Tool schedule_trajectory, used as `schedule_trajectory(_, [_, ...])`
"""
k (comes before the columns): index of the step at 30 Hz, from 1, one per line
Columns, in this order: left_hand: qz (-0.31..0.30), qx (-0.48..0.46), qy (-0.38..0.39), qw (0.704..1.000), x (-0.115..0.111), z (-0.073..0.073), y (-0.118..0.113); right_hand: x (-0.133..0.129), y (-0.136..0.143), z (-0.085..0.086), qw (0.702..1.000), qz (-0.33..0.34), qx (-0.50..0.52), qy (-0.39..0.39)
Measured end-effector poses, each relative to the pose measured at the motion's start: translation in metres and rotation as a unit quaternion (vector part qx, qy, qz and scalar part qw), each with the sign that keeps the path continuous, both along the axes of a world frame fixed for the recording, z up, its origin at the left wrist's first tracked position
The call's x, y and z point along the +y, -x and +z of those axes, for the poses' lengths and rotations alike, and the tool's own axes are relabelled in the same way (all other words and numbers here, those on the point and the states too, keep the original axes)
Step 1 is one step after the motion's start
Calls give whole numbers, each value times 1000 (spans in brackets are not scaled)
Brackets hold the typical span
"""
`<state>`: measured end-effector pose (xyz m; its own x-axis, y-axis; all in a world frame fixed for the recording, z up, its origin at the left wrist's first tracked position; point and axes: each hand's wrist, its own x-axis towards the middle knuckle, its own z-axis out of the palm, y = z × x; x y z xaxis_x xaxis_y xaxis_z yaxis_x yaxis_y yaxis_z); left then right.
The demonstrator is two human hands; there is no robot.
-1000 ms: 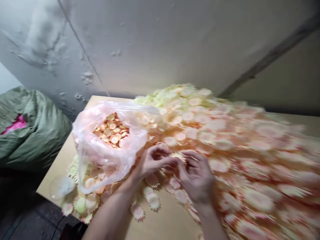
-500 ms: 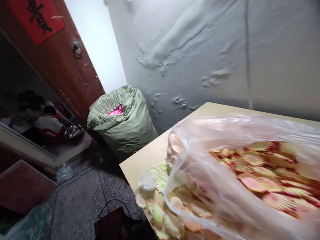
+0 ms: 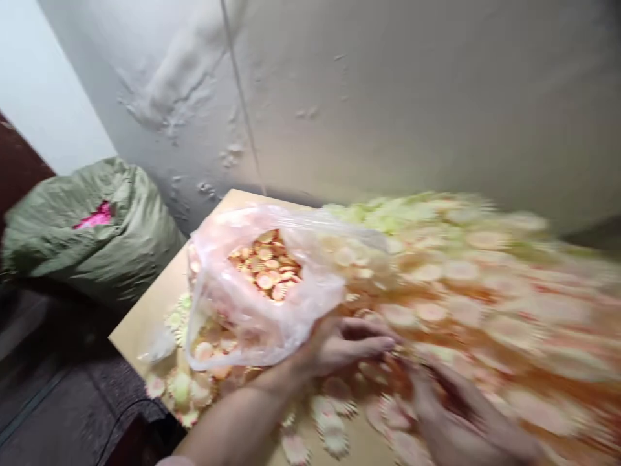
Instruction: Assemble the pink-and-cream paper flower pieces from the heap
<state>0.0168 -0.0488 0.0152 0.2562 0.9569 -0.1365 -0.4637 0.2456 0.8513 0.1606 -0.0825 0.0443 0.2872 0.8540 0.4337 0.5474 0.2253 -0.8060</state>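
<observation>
Many round, scallop-edged pale pink and yellow-green pieces (image 3: 466, 310) lie heaped across the right side of the table. My left hand (image 3: 347, 343) is above the pieces just right of a clear plastic bag (image 3: 266, 320), its fingers pinched together at a small item too blurred to identify. Close beside it, my right hand (image 3: 453, 408) has its fingertips drawn together near the same spot, smeared by motion. The open bag holds more of the round pieces (image 3: 266, 268).
A light wooden table (image 3: 138, 323) stands against a grey, peeling wall (image 3: 363, 116). On the floor at left is a big green woven sack (image 3: 92, 239) with pink material (image 3: 99, 217) inside. Loose pieces (image 3: 187, 388) lie near the table's left edge.
The view has swung right, so the bag and sack appear further left and the large heap shows. Both my hands have come into view.
</observation>
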Motion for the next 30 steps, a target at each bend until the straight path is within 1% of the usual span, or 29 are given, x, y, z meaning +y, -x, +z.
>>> schedule_trajectory(1, [1, -21, 19, 1000, 0, 2, -1, 5, -2, -8, 999, 2, -33, -3])
schedule_trajectory(2, [-16, -33, 29, 999, 0, 4, 1, 9, -2, -15, 999, 16, -40, -10])
schedule_trajectory(3, [-24, -37, 32, 999, -1, 4, 3, 13, -2, -22, 999, 35, -28, -16])
schedule_trajectory(4, [-16, -38, 29, 999, -1, 4, 5, 15, -1, -27, 999, 43, -3, -17])
schedule_trajectory(7, [-15, -35, 20, 999, 0, 0, 5, 16, 1, -32, 996, 77, 33, -35])
schedule_trajectory(8, [-16, -31, 16, 999, 1, -2, 4, 15, 1, -31, 995, 88, 27, -39])
schedule_trajectory(11, [7, -30, -6, 1000, 2, -5, -1, 15, -2, -29, 992, 114, -27, -54])
schedule_trajectory(14, [14, -60, -11, 998, 2, -2, 0, 16, -5, -25, 982, 134, -82, -100])
schedule_trajectory(17, [3, -87, -2, 996, 1, 4, 4, 19, -5, -18, 972, 174, -88, -133])
schedule_trajectory(20, [-9, -100, 5, 995, 0, 8, 6, 21, -4, -10, 965, 212, -77, -131])
schedule_trajectory(24, [-9, -96, 16, 995, 0, 10, 7, 23, -6, -3, 962, 219, -94, -133])
schedule_trajectory(30, [-15, -44, 19, 999, -2, 8, 8, 23, -6, -3, 956, 211, -116, -168])
